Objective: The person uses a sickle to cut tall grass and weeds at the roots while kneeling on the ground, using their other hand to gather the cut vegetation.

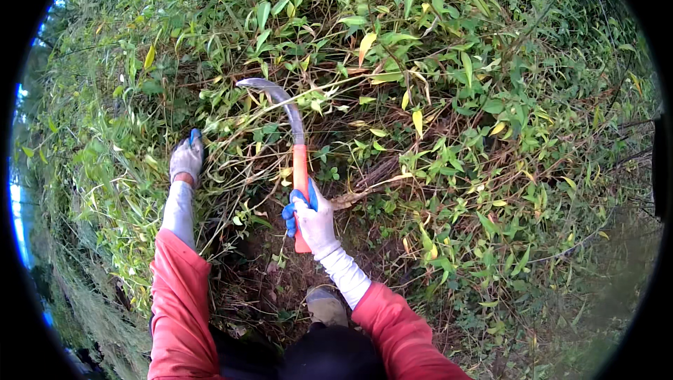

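A sickle with a curved, dark metal blade point(286, 103) and an orange handle point(300, 163) is in my right hand point(317, 224). This hand wears a white glove with blue fingers, which wrap round the lower handle. The blade points up and hooks to the left over thin green stems point(245, 124). To the left, my left hand point(187, 158) reaches in among leafy plants, in the same kind of glove. One blue fingertip shows at its top; the other fingers are hidden, so whether it grips stems cannot be told.
Dense leafy growth point(463, 99) with tangled dry stems spreads ahead and to the right. Bare brown soil point(273, 268) shows near my feet, with one boot point(327, 306) on it. A broken woody stalk point(350, 200) lies just right of my right hand.
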The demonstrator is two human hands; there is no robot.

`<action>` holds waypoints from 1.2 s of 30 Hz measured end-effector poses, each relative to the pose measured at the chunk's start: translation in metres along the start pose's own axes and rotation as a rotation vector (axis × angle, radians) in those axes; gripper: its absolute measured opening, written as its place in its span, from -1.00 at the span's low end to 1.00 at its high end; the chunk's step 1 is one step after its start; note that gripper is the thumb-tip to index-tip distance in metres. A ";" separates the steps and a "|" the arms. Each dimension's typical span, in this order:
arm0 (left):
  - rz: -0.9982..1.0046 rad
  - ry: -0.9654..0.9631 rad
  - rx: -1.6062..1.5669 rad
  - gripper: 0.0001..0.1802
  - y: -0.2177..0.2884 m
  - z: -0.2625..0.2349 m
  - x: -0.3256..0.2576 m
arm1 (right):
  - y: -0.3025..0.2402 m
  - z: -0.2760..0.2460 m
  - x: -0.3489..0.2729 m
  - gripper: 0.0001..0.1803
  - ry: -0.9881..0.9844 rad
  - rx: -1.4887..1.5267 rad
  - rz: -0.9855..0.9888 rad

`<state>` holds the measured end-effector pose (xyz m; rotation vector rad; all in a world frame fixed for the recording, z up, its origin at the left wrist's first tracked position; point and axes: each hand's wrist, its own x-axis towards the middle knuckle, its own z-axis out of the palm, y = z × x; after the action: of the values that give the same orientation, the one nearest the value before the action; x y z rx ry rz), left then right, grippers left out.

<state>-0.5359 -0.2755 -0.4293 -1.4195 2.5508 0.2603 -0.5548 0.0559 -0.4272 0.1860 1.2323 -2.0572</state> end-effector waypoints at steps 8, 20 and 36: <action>0.665 0.772 -0.158 -0.54 0.005 0.037 -0.109 | -0.067 0.040 -0.017 -0.86 0.222 0.278 -0.321; 0.670 0.415 -1.187 -0.38 0.032 -0.041 -0.102 | 0.016 0.144 -0.058 -0.23 -0.776 -0.305 -0.668; -0.002 0.435 -1.764 -0.54 -0.407 -0.190 0.032 | -0.061 -0.080 -0.025 -0.40 0.281 -0.235 -0.249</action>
<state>-0.2240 -0.5611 -0.2760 -1.8351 2.2536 2.9121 -0.5940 0.1513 -0.4153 0.2262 1.7343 -2.1233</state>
